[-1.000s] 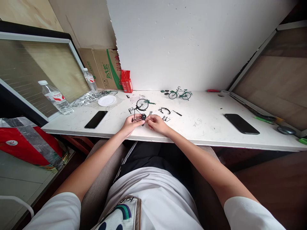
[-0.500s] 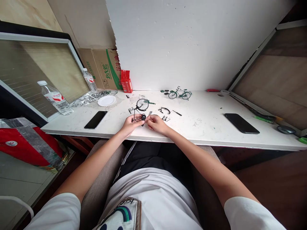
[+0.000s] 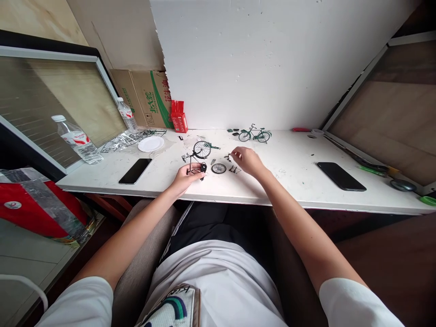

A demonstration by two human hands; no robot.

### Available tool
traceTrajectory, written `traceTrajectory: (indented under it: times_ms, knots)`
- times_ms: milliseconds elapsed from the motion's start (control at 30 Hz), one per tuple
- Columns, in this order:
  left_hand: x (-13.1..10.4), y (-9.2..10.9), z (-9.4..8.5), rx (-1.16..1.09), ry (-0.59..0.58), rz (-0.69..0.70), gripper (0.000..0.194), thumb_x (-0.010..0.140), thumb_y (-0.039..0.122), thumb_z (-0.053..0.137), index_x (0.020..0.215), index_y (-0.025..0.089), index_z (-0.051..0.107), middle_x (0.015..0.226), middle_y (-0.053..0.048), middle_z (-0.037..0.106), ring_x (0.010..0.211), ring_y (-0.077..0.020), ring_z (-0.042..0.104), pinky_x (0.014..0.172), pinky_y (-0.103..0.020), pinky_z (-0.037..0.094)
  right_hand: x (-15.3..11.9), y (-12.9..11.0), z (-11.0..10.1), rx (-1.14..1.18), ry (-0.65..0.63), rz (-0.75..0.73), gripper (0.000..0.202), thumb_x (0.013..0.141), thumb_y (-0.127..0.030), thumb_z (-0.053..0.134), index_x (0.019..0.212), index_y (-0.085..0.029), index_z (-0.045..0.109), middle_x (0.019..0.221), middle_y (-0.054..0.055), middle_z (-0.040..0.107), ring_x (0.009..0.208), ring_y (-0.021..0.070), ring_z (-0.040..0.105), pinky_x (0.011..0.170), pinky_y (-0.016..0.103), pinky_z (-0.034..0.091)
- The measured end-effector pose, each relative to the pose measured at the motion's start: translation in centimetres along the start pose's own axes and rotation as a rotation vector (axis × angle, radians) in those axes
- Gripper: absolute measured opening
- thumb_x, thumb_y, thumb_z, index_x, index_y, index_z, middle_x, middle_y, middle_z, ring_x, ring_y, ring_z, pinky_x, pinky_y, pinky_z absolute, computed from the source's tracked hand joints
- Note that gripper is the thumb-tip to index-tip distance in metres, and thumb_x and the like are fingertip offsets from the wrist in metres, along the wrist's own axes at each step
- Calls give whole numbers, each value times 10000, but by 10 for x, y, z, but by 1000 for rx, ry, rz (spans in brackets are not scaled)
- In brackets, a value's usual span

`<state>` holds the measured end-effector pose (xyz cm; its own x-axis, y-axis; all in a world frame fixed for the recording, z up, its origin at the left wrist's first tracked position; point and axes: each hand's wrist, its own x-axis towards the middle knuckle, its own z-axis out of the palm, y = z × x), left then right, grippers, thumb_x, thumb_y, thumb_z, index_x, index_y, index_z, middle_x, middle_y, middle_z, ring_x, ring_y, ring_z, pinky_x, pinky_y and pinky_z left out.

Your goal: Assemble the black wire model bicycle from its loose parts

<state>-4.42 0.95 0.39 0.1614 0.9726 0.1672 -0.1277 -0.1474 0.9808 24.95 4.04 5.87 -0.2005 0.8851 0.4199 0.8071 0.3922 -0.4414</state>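
My left hand (image 3: 185,178) is closed around a dark model bicycle frame (image 3: 191,162), with handlebars at its far end and a black round part (image 3: 203,167) by the thumb. My right hand (image 3: 249,160) reaches over the table with its fingers bent together and pointing down. A small black part (image 3: 229,156) shows at its fingertips; whether they grip it is hidden. Between the hands lie a loose spoked wheel (image 3: 218,168) and a small black stand-like piece (image 3: 234,169). Beyond the left hand rests another wheel (image 3: 202,149) joined to a green piece (image 3: 214,146).
A green model bicycle (image 3: 255,134) stands near the wall. Phones lie left (image 3: 135,171) and right (image 3: 341,176). On the left are a white plate (image 3: 151,144), a water bottle (image 3: 77,140), plastic part frames (image 3: 136,136) and a red box (image 3: 179,119).
My right hand has left the bicycle frame and moved right and away from me, over the small black parts. The loose wheel is now uncovered. My left hand stays in place.
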Motion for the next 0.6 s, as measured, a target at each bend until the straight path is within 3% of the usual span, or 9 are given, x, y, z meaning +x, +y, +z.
traceTrajectory:
  times_ms: [200, 367, 500, 600]
  knots:
    - [0, 1, -1, 0, -19, 1, 590, 639, 317, 983, 1158, 144, 762, 1062, -94, 763, 928, -196, 695, 910, -358, 538, 1, 48, -19, -229, -84, 178, 250, 1009, -224, 576, 1142, -164, 779, 1147, 140, 773, 971, 242, 671, 795, 301, 471]
    - [0, 1, -1, -14, -14, -18, 590, 624, 312, 991, 1140, 142, 760, 1050, -87, 763, 926, -195, 697, 906, -353, 536, -1, 58, -13, -299, -69, 53, 267, 1001, -192, 576, 1123, -147, 810, 1156, 173, 756, 1191, 329, 575, 898, 375, 490]
    - [-1, 3, 0, -24, -15, -34, 600, 610, 307, 1000, 1132, 136, 758, 1009, -79, 766, 903, -190, 696, 908, -357, 535, -1, 62, -8, -344, -65, -3, 310, 992, -180, 602, 1231, -138, 795, 1201, 174, 757, 1271, 369, 517, 1040, 470, 444]
    - [-1, 5, 2, -30, -10, -28, 590, 600, 304, 1001, 1113, 138, 762, 1044, -87, 769, 921, -198, 697, 917, -366, 537, 0, 65, -5, -327, -99, -23, 312, 998, -193, 607, 1239, -159, 803, 1206, 167, 760, 1288, 367, 506, 1054, 463, 433]
